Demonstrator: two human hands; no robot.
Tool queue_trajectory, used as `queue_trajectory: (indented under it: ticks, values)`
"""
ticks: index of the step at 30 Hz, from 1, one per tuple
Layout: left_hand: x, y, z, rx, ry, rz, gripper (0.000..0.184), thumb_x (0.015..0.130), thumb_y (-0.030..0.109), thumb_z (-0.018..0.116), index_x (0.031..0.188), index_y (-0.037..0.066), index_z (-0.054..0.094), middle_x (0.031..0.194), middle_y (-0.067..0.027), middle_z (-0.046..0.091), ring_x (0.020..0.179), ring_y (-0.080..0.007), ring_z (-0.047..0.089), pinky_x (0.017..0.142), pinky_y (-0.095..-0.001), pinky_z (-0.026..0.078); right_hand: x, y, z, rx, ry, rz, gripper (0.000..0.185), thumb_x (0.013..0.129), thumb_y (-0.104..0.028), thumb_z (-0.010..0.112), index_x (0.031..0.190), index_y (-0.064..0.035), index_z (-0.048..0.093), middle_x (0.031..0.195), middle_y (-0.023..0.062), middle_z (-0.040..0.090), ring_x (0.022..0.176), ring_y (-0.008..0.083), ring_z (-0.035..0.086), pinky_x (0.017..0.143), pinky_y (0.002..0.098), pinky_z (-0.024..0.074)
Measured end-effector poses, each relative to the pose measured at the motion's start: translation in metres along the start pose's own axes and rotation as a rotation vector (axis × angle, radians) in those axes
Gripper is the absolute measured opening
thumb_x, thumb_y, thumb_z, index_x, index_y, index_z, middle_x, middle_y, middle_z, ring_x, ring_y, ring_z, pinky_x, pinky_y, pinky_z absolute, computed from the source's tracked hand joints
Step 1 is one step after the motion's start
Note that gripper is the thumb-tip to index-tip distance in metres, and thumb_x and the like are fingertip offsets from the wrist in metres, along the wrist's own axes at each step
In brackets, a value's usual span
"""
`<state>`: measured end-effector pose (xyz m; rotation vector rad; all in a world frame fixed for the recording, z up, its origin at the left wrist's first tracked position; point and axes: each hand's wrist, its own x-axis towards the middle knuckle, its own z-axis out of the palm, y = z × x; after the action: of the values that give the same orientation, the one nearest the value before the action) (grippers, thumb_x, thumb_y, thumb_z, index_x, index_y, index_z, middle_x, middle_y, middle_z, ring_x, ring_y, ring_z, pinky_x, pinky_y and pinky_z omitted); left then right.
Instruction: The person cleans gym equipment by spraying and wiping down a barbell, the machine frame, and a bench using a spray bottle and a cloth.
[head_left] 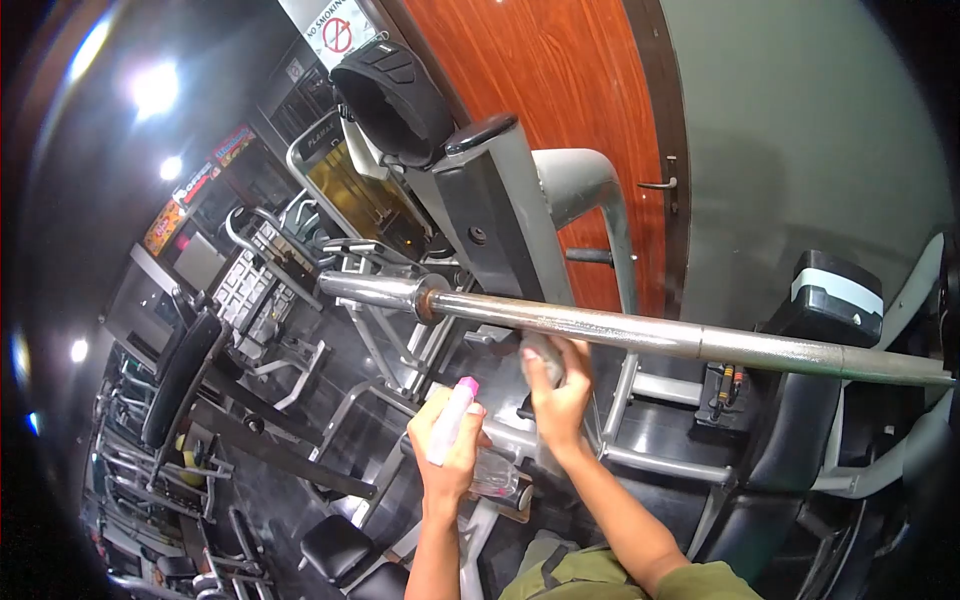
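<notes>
My left hand (445, 440) is closed around a spray bottle (493, 474) with a white and pink spray head (458, 412). The bottle's clear body hangs below my fingers. My right hand (560, 400) grips a grey cloth (541, 358), just under a long metal barbell (600, 325). The bar runs across the view from the thick sleeve at its left end to the right edge. Brownish marks and wet-looking spots show on its surface near the collar (428, 299).
A machine's upright post (487, 225) stands behind the bar. Black padded benches (780, 430) are at the right, a wooden door (560, 80) at the back. More gym machines (265, 270) fill the left side, with a black seat (335, 550) low down.
</notes>
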<state>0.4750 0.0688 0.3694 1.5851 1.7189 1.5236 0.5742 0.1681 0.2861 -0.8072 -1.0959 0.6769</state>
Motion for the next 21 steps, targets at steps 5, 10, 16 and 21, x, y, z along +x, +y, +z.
queue_trajectory:
  ticks: [5, 10, 16, 21]
  values:
    - [0.0, -0.007, -0.001, -0.252, 0.031, -0.094, 0.015, 0.092, 0.01, 0.069, 0.087, -0.002, 0.065, 0.073, -0.0035, 0.058, 0.056, -0.0115, 0.057, 0.05, -0.0265, 0.046, 0.003, -0.056, 0.008, 0.016, -0.134, -0.244, 0.038, 0.078, -0.008, 0.08, 0.115, -0.0074, 0.074, 0.111, 0.0103, 0.068, 0.096, 0.0296, 0.072, 0.081, 0.0389, 0.0586]
    - [0.0, -0.002, -0.006, -0.212, -0.08, -0.178, 0.016, 0.09, 0.011, 0.074, 0.087, 0.0, 0.063, 0.073, -0.0017, 0.057, 0.058, -0.01, 0.055, 0.054, -0.0255, 0.045, 0.001, -0.033, 0.004, 0.006, -0.065, -0.102, 0.033, 0.084, -0.013, 0.079, 0.114, -0.0023, 0.071, 0.112, 0.0145, 0.069, 0.099, 0.0338, 0.07, 0.089, 0.0415, 0.0554]
    - [-0.009, -0.025, 0.004, -0.296, -0.17, -0.229, 0.014, 0.091, 0.009, 0.071, 0.086, -0.003, 0.066, 0.076, -0.0047, 0.061, 0.056, -0.0112, 0.057, 0.052, -0.0262, 0.044, 0.002, 0.032, -0.013, -0.054, 0.025, 0.142, 0.029, 0.091, -0.016, 0.075, 0.115, 0.0, 0.071, 0.108, 0.0182, 0.07, 0.101, 0.0346, 0.068, 0.092, 0.041, 0.0507]
    - [-0.013, -0.035, 0.012, -0.353, -0.195, -0.306, 0.018, 0.095, 0.011, 0.065, 0.092, -0.006, 0.068, 0.081, -0.0086, 0.065, 0.057, -0.0131, 0.06, 0.054, -0.0264, 0.048, 0.017, 0.013, 0.001, 0.012, 0.026, 0.025, 0.023, 0.091, -0.017, 0.078, 0.11, -0.0045, 0.075, 0.104, 0.0162, 0.073, 0.095, 0.0345, 0.07, 0.086, 0.0409, 0.0526]
